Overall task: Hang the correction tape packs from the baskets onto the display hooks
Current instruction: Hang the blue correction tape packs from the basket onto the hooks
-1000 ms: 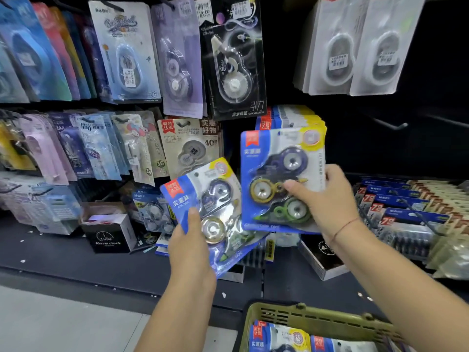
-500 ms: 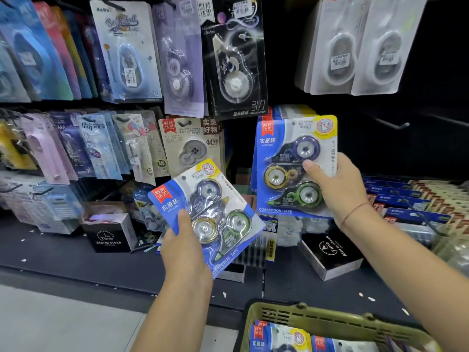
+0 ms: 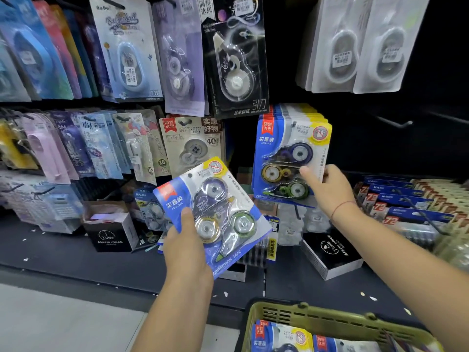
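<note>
L hand (image 3: 187,247) gripped the tilted pack (image 3: 215,219) by its lower-left corner, thumb on the front, low and left of the blue stack (image 3: 299,111) on the display. R hand (image 3: 327,189) pinched the right edge of the front pack (image 3: 289,161), thumb on the blister, fingers behind. Its hole looked threaded on the hook, tho the hook tip was hard to make out. More packs (image 3: 279,336) lay in the green basket (image 3: 330,317) below. Risks, imo: if R hand let go before the hole was fully seated, the front pack could slide off & drop to the shelf, and a tug could drag the stack fwd. The tilted pack needed squaring up, else its hole would miss the hook.
</note>
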Demonstrator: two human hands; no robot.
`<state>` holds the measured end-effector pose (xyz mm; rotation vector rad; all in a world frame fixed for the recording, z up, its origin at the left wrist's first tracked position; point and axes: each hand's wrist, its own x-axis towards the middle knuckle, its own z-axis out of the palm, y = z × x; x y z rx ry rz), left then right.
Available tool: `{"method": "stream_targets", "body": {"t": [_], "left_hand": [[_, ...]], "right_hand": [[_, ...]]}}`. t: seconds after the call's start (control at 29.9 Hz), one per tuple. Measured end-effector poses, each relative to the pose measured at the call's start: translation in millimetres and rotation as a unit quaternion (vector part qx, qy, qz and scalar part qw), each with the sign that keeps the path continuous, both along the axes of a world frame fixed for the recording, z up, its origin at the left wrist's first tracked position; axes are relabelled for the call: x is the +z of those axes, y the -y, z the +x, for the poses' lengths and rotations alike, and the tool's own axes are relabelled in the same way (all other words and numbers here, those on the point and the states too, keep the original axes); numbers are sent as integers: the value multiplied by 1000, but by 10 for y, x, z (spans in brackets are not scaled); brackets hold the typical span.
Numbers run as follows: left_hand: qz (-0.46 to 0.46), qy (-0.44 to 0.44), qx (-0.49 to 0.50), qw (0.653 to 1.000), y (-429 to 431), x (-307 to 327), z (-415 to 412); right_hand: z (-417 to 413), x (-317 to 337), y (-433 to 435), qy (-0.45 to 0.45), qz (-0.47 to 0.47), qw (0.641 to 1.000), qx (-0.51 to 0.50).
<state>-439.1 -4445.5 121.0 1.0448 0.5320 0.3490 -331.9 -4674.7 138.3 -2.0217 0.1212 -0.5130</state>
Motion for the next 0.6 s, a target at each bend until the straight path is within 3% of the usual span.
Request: {"method": "stream_targets", "body": {"t": [0.13,0.2,0.33,0.47,0.53,0.6], "left_hand": [[11,12,-41,999,60,35,-4],[22,14,-66,997,100,49,-4],[60,18,-156,986,288,16,-36],[106,20,-192,975,482,-104,-16],[209,29,-161,964,488,-191,90],[398,47,-134,906,448,-306,247]], "right_hand": [[-240,-21,-10,114,0,989,-93],[-425,11,-105,117,26,993,-20],[-740,92,-338,-50,134,967,210],[-734,185,-250,25,110,979,168],[-678,282,-150,81,105,983,129],[-595,393,-58,125,91,983,100]]}}
